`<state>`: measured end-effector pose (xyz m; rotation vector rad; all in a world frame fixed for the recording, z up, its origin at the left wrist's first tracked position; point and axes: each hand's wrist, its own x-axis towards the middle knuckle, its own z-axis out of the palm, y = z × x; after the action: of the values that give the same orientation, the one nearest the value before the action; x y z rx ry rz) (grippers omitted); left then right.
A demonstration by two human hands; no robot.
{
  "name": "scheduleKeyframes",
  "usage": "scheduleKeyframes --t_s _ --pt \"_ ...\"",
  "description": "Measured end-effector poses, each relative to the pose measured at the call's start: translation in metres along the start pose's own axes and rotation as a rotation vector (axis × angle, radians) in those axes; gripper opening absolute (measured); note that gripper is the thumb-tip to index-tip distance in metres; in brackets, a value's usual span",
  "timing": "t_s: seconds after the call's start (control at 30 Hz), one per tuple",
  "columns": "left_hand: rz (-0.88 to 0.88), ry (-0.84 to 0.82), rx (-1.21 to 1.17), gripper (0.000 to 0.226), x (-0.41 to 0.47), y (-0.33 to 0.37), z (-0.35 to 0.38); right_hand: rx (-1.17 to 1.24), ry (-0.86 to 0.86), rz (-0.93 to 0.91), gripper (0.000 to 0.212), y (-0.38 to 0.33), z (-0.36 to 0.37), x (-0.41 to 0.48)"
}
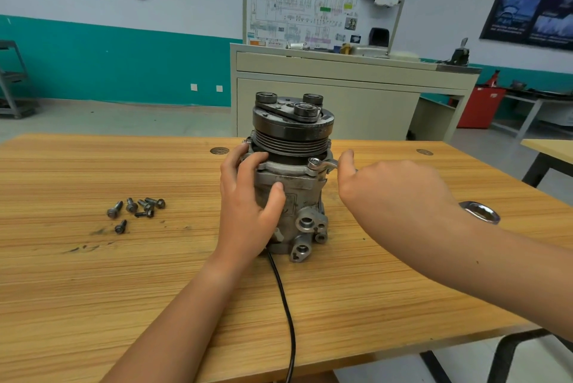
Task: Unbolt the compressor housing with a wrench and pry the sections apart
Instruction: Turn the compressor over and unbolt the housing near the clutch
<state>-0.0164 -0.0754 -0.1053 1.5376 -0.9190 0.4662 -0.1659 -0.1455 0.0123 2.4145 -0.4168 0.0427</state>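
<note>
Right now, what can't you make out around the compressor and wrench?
Head view only:
- wrench shaft: under the right hand; only both ends show.
- compressor far side: hidden by its own body, so bolts there unseen.
- its left face: covered by the left hand.
- black cable: cut off by the bottom edge.
</note>
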Motion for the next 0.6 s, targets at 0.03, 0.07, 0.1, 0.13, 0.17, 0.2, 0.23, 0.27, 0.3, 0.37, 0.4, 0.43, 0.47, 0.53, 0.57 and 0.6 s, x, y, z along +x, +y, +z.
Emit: scheduleKeyframes --t_s 0.03,0.07,0.1,0.13,0.17,0.2,0.23,0.27,0.3,0.37,0.4,0.43,0.47,0.53,0.57,0.6 --pt "0.001 0.000 0.000 0.039 0.000 0.000 0.000 -0.007 0.004 -0.006 0.066 0.000 0.000 0.000" --pt "0.001 0.001 -0.001 0.038 0.000 -0.001 0.000 -0.017 0.006 -0.012 0.066 0.000 0.001 0.000" --pt "0.001 0.002 0.000 0.038 0.001 -0.002 0.001 -0.029 0.006 -0.017 0.066 0.000 0.002 0.000" --pt "0.003 0.005 0.000 0.038 0.001 -0.002 0.001 -0.043 0.007 -0.022 0.066 -0.001 0.003 0.000" --pt "0.006 0.011 -0.002 0.038 0.000 -0.003 0.002 -0.059 0.011 -0.025 0.066 -0.001 0.004 0.000" --pt "0.009 0.022 -0.008 0.039 0.000 -0.003 0.003 -0.080 0.017 -0.028 0.067 0.000 0.007 0.002" --pt "0.013 0.034 -0.017 0.039 -0.001 -0.003 0.005 -0.103 0.024 -0.031 0.068 0.002 0.009 0.004" --pt "0.011 0.041 -0.027 0.039 -0.001 -0.003 0.006 -0.124 0.036 -0.035 0.068 0.007 0.011 0.007" --pt "0.006 0.043 -0.034 0.040 -0.003 -0.003 0.007 -0.142 0.063 -0.040 0.066 0.013 0.012 0.010" --pt "0.005 0.036 -0.039 0.041 -0.003 -0.004 0.007 -0.145 0.114 -0.049 0.058 0.027 0.015 0.015" --pt "0.009 0.033 -0.034 0.041 -0.003 -0.006 0.007 -0.134 0.119 -0.060 0.054 0.032 0.015 0.016" --pt "0.020 0.031 -0.028 0.041 -0.004 -0.008 0.007 -0.124 0.122 -0.068 0.051 0.036 0.017 0.018" --pt "0.033 0.029 -0.025 0.041 -0.004 -0.010 0.007 -0.120 0.126 -0.071 0.052 0.039 0.020 0.019" --pt "0.056 0.015 -0.032 0.043 -0.004 -0.013 0.007 -0.145 0.138 -0.086 0.060 0.041 0.027 0.023" --pt "0.070 0.003 -0.038 0.042 -0.003 -0.016 0.007 -0.163 0.153 -0.102 0.065 0.043 0.031 0.025" --pt "0.089 -0.004 -0.045 0.038 -0.002 -0.019 0.006 -0.178 0.172 -0.109 0.068 0.045 0.034 0.027"
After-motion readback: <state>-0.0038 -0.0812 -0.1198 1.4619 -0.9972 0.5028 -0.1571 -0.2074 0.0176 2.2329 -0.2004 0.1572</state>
